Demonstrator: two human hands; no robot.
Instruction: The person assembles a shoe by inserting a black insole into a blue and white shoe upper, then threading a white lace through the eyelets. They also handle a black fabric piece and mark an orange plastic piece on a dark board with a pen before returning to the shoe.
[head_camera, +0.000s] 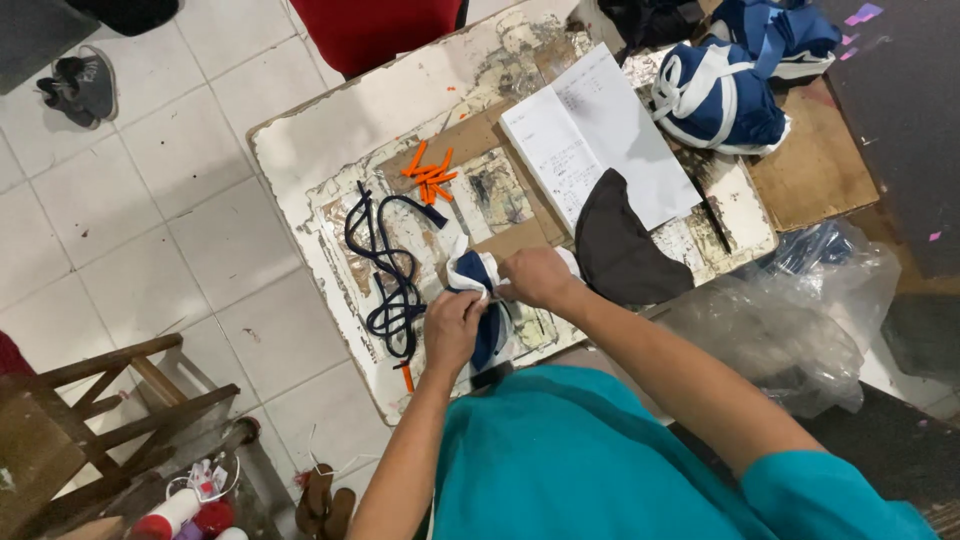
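Note:
Both my hands are closed on a navy and white fabric piece (478, 275) at the near edge of a worn white table (300, 160). My left hand (453, 327) grips its lower part and my right hand (538, 277) pinches its upper edge. Dark navy cords (385, 265) lie looped just left of my hands. A small pile of orange tips (430, 175) sits farther back, and one orange tip (407, 377) lies at the table's near edge.
An open notebook (595, 135) and a dark fabric piece (620, 250) lie to the right. Navy and white fabric pieces (720, 95) are piled at the back right. A clear plastic bag (790, 320), a wooden stool (90, 400) and a red chair (375, 30) surround the table.

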